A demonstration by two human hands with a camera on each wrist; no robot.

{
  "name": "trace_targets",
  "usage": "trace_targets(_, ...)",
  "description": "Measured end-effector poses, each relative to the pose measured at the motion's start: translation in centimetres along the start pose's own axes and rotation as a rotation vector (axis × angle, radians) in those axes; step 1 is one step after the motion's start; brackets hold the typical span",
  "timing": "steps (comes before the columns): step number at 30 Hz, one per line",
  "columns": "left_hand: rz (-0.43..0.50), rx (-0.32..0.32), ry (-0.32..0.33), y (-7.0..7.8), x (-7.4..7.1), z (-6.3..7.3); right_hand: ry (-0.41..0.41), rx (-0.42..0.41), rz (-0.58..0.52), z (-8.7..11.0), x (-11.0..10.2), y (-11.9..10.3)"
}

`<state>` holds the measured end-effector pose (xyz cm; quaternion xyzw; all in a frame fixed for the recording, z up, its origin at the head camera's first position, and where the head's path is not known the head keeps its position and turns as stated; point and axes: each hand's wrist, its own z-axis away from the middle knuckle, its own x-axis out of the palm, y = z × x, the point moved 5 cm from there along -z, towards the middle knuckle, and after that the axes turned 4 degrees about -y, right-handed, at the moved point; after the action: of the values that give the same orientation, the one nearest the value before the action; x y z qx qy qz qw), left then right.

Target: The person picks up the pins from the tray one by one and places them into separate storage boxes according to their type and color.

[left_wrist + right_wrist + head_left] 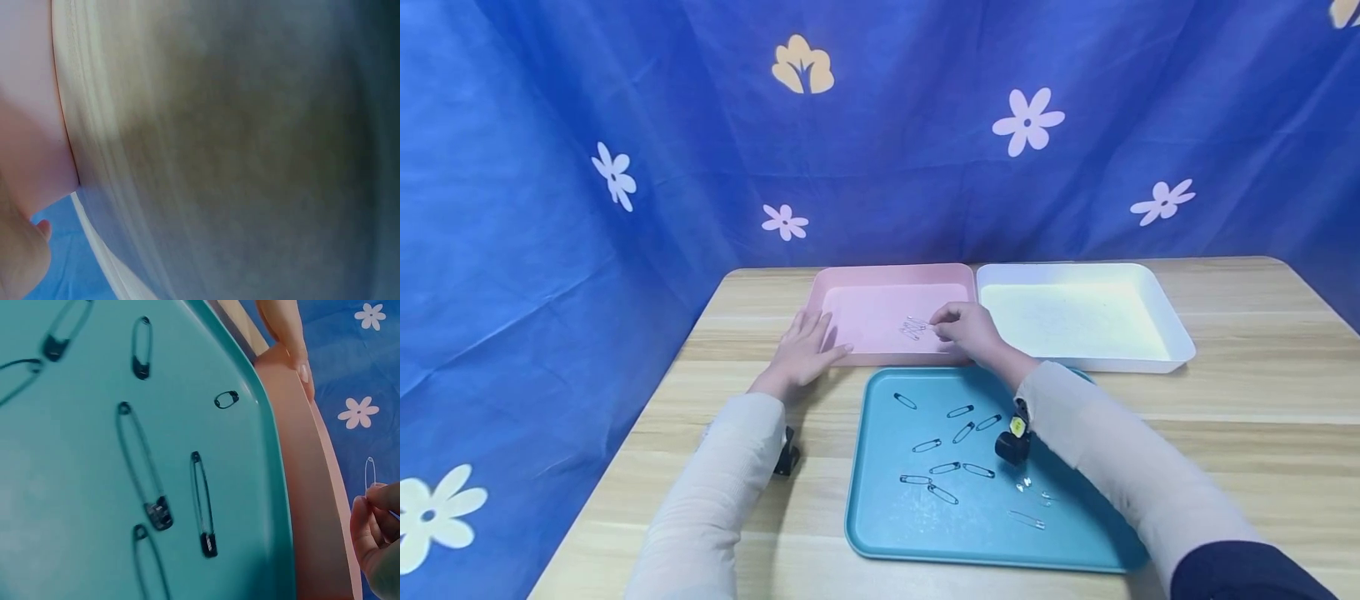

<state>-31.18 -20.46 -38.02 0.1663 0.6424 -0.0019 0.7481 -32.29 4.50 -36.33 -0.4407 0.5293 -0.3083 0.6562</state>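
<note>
My right hand (pixel 972 329) is over the right part of the pink tray (pixel 857 304). Between its thumb and index finger it pinches a silver safety pin (pixel 370 470), which shows best in the right wrist view. Just left of those fingertips, several silver safety pins (pixel 913 328) lie in a small group on the pink tray's floor. My left hand (pixel 800 350) rests on the pink tray's left front corner, fingers extended and holding nothing. In the left wrist view, only part of a hand (pixel 22 256) shows at the lower left edge.
In front, a teal tray (pixel 880 529) holds several scattered black safety pins (pixel 944 467), a silver safety pin (pixel 1026 520) and small clear pieces (pixel 1024 483). A white tray (pixel 1161 337) stands right beside the pink one. Blue flowered cloth (pixel 895 125) hangs behind the wooden table (pixel 1262 392).
</note>
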Motion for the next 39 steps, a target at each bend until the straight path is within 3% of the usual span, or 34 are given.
trace_targets(10, 0.015, -0.004, 0.001, 0.1, -0.1, 0.2, 0.030, 0.061, -0.030, -2.4, 1.2, 0.2)
trace_targets(13, 0.028, -0.006, 0.000, 0.2, -0.2, 0.2, 0.045, 0.054, 0.014, -3.0, 1.5, 0.2)
trace_targets(17, 0.016, -0.013, -0.006, 0.2, -0.2, 0.2, 0.039, 0.044, 0.062, -3.5, 2.0, 0.3)
trace_targets(24, 0.022, -0.011, -0.006, 0.3, -0.1, 0.1, -0.016, 0.042, 0.039, -4.3, 3.1, 0.6)
trace_targets(29, 0.015, -0.013, -0.009, 0.2, -0.1, 0.0, -0.032, -0.009, 0.164, -4.6, 3.4, 0.5)
trace_targets(39, -0.006, -0.013, -0.008, 0.2, -0.1, 0.0, -0.059, -0.031, 0.278, -4.8, 3.9, 0.1)
